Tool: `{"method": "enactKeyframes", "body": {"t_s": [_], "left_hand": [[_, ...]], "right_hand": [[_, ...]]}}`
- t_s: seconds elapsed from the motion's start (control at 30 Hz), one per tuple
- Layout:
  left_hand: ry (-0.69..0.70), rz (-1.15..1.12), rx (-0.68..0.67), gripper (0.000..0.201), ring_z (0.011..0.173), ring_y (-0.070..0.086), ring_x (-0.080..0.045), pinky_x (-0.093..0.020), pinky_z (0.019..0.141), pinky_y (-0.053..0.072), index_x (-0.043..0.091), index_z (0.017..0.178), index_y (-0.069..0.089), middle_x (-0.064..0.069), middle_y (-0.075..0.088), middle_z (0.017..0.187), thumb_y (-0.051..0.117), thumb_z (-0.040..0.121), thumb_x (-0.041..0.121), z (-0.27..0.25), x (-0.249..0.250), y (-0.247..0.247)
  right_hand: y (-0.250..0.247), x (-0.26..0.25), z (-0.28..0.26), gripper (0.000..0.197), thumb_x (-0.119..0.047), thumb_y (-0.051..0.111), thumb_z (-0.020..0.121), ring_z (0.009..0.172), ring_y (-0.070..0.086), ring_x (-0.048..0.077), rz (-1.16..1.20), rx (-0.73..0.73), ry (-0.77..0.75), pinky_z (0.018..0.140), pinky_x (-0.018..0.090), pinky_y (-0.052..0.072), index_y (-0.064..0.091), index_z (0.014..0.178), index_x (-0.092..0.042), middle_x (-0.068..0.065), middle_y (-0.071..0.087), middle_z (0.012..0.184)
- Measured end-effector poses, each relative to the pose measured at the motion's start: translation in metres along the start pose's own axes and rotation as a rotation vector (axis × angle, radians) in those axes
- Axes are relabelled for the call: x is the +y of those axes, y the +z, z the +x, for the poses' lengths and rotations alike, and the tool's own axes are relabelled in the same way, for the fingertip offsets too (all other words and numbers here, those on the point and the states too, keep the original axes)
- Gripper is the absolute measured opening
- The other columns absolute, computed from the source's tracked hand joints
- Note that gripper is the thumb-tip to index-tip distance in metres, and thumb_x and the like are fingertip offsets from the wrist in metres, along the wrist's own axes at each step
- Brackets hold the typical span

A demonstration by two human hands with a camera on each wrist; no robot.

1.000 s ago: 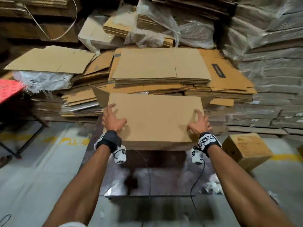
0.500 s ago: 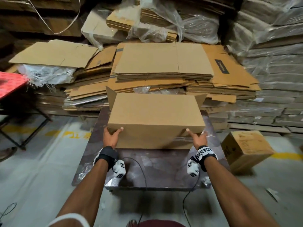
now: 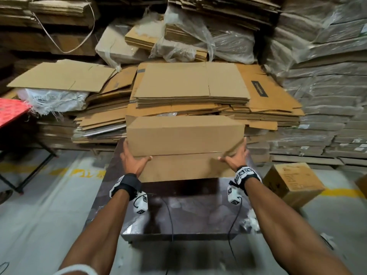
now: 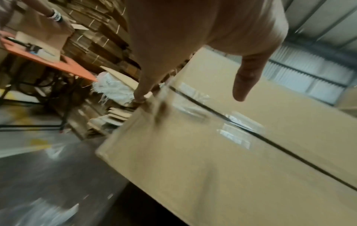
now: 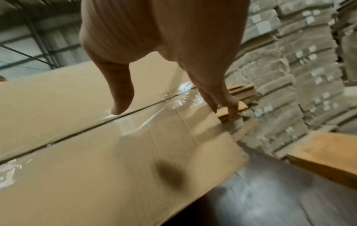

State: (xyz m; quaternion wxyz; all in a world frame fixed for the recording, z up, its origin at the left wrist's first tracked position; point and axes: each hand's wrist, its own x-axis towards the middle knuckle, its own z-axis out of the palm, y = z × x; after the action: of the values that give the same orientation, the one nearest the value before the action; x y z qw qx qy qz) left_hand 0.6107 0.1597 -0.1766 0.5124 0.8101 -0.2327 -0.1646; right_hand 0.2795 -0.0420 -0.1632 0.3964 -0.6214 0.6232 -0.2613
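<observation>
A brown cardboard box [image 3: 184, 135] stands tipped on the dark table [image 3: 188, 211], its closed face turned towards me. A clear-taped seam [image 4: 241, 126] runs across that face. My left hand [image 3: 132, 159] holds the box's left end, fingers straight along the side and thumb [image 4: 245, 79] lying on the taped face. My right hand [image 3: 235, 158] mirrors it at the right end, its thumb [image 5: 119, 91] beside the seam [image 5: 115, 120]. The box's far side is hidden.
Stacks of flattened cardboard [image 3: 190, 84] rise just behind the table. Wrapped bundles [image 3: 327, 116] fill the right. A small sealed carton [image 3: 294, 183] sits on the floor at the right, and a red-topped table [image 3: 10, 112] stands at the left.
The box has been tipped up so its taped face turns towards me. Both hands slid from its top down to its two ends.
</observation>
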Motion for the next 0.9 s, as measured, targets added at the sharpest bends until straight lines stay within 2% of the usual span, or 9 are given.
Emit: {"method": "enactKeyframes", "body": {"t_s": [0.07, 0.2, 0.3, 0.47, 0.53, 0.6, 0.73, 0.83, 0.9], "left_hand": [[0.066, 0.047, 0.045, 0.122, 0.137, 0.04, -0.043, -0.057, 0.114, 0.036, 0.039, 0.158, 0.017, -0.019, 0.038, 0.151, 0.093, 0.064, 0.029, 0.009, 0.032, -0.004], [0.117, 0.147, 0.069, 0.091, 0.137, 0.038, -0.04, -0.057, 0.111, 0.034, 0.04, 0.147, 0.039, -0.012, 0.046, 0.149, 0.082, 0.067, 0.037, 0.021, 0.091, -0.015], [0.068, 0.271, 0.049, 0.062, 0.134, 0.038, -0.039, -0.051, 0.107, 0.036, 0.033, 0.135, 0.057, -0.012, 0.051, 0.143, 0.075, 0.075, 0.035, 0.026, 0.112, -0.022], [-0.114, 0.397, -0.029, 0.048, 0.138, 0.033, -0.042, -0.053, 0.112, 0.032, 0.027, 0.129, 0.062, -0.016, 0.051, 0.142, 0.069, 0.081, 0.026, 0.03, 0.105, -0.024], [-0.115, 0.409, -0.017, 0.044, 0.136, 0.036, -0.042, -0.05, 0.109, 0.037, 0.022, 0.126, 0.065, -0.015, 0.056, 0.138, 0.07, 0.083, 0.026, 0.03, 0.093, -0.02], [-0.081, 0.455, -0.029, 0.039, 0.131, 0.042, -0.041, -0.045, 0.104, 0.043, 0.018, 0.123, 0.065, -0.014, 0.061, 0.131, 0.069, 0.085, 0.025, 0.026, 0.083, -0.012], [-0.075, 0.586, -0.174, 0.042, 0.126, 0.055, -0.039, -0.042, 0.106, 0.046, 0.008, 0.127, 0.061, -0.017, 0.061, 0.134, 0.068, 0.089, 0.024, 0.006, 0.061, 0.011], [-0.16, 0.586, -0.202, 0.051, 0.127, 0.051, -0.044, -0.043, 0.102, 0.047, 0.009, 0.134, 0.053, -0.024, 0.044, 0.145, 0.069, 0.089, 0.027, -0.001, 0.034, 0.018], [-0.172, 0.554, -0.197, 0.058, 0.123, 0.053, -0.044, -0.045, 0.1, 0.05, 0.014, 0.135, 0.048, -0.023, 0.046, 0.141, 0.072, 0.084, 0.027, -0.002, 0.021, 0.015]], "right_hand": [[-0.015, -0.038, 0.009, 0.147, -0.014, 0.093, 0.064, 0.148, 0.022, 0.05, -0.059, 0.013, -0.052, 0.116, 0.068, 0.028, -0.016, 0.159, -0.039, 0.024, 0.002, 0.164], [-0.043, -0.093, 0.031, 0.096, -0.021, 0.09, 0.062, 0.13, 0.041, 0.052, -0.176, 0.012, -0.119, 0.107, 0.062, 0.044, 0.044, 0.144, -0.043, 0.014, 0.026, 0.144], [-0.063, -0.122, 0.041, 0.077, -0.019, 0.084, 0.063, 0.133, 0.035, 0.05, -0.254, -0.009, -0.163, 0.108, 0.063, 0.042, 0.059, 0.132, -0.042, 0.014, 0.031, 0.139], [-0.072, -0.147, 0.04, 0.069, -0.014, 0.079, 0.075, 0.142, 0.022, 0.047, -0.351, -0.119, -0.204, 0.115, 0.062, 0.03, 0.062, 0.134, -0.045, 0.017, 0.029, 0.153], [-0.056, -0.137, 0.042, 0.069, -0.016, 0.081, 0.075, 0.145, 0.022, 0.045, -0.43, -0.157, -0.245, 0.12, 0.061, 0.024, 0.061, 0.129, -0.052, 0.013, 0.032, 0.157], [-0.028, -0.112, 0.043, 0.055, -0.017, 0.081, 0.081, 0.146, 0.022, 0.04, -0.544, -0.132, -0.291, 0.122, 0.058, 0.017, 0.067, 0.127, -0.045, 0.01, 0.033, 0.156], [0.029, -0.062, 0.024, 0.026, -0.029, 0.07, 0.093, 0.132, 0.038, 0.036, -0.658, -0.055, -0.293, 0.111, 0.054, 0.037, 0.071, 0.118, -0.031, 0.008, 0.044, 0.136], [0.057, -0.044, 0.006, 0.044, -0.052, 0.062, 0.091, 0.127, 0.045, 0.036, -0.707, -0.06, -0.27, 0.106, 0.055, 0.04, 0.063, 0.125, -0.024, 0.007, 0.051, 0.134], [0.075, -0.034, -0.011, 0.062, -0.064, 0.054, 0.089, 0.131, 0.041, 0.039, -0.75, -0.042, -0.233, 0.108, 0.059, 0.036, 0.054, 0.135, -0.024, 0.009, 0.046, 0.141]]}}
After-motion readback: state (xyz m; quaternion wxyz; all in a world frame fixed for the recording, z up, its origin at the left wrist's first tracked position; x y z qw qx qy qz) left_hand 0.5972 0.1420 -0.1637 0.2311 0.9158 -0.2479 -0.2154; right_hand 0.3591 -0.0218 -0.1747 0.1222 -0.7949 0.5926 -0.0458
